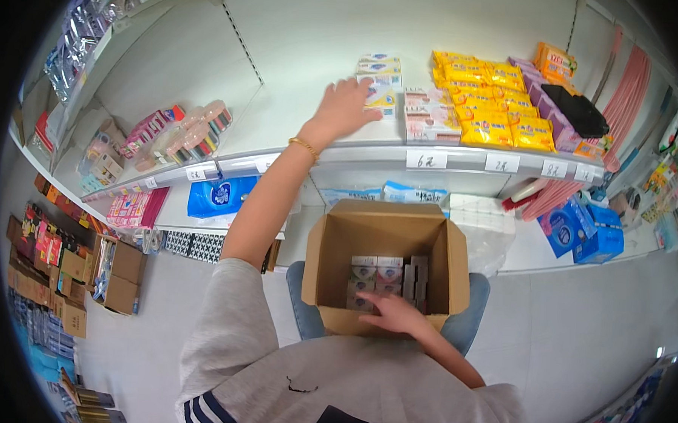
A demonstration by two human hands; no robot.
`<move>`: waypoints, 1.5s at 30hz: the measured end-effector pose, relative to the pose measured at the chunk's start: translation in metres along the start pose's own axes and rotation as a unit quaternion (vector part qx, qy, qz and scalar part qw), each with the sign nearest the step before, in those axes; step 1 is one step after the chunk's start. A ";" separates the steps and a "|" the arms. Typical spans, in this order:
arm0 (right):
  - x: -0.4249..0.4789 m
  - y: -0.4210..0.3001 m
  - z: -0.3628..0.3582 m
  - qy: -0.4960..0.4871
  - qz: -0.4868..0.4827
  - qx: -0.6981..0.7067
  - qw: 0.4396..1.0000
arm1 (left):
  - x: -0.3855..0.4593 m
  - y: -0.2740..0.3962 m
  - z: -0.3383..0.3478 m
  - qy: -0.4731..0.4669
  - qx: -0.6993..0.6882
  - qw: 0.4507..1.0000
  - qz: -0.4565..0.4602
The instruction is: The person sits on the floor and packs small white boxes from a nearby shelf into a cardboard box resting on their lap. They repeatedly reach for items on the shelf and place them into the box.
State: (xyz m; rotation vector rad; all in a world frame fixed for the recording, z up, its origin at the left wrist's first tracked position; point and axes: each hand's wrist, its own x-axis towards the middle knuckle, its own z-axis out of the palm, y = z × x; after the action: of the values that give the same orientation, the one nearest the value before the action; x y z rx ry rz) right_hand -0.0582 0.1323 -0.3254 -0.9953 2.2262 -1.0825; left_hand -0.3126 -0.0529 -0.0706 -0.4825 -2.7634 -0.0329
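On the white upper shelf, my left hand (pixel 346 106) rests against the left side of a row of white soap boxes (pixel 381 78) with yellow marks. Its fingers are spread, and the hand covers part of the boxes. My right hand (pixel 394 313) reaches over the near edge of an open cardboard carton (pixel 386 230), fingers apart, above the boxes inside. Two columns of small soap boxes (pixel 363 272) fill the left and middle of the carton's bottom. Darker slim boxes (pixel 416 280) stand at its right side.
Pink-and-white soap boxes (pixel 432 116) and yellow packets (pixel 494 105) sit right of my left hand. A black phone (pixel 575 111) lies on purple boxes (pixel 550 118). Clear jars (pixel 198 131) stand further left. Below the shelf lip (pixel 370 156) are blue packs (pixel 220 195). The carton sits between my knees.
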 end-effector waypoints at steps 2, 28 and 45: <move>-0.001 -0.001 -0.006 0.027 -0.028 0.099 0.994 | -0.029 0.006 -0.023 0.093 -0.004 0.996 0.004; 0.181 0.169 -0.005 0.004 0.267 -0.110 0.957 | -0.326 0.089 0.149 -0.046 -0.310 0.949 -0.025; 0.195 0.272 0.084 0.127 0.349 0.004 0.929 | -0.323 0.083 0.145 -0.069 -0.357 0.930 -0.057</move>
State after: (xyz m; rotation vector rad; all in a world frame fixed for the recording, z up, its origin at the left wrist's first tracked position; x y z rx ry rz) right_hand -0.2345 0.0580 -0.6129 -0.0074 2.4665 -0.9075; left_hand -0.0448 -0.0689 -0.3162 -0.5015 -2.8410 -1.0976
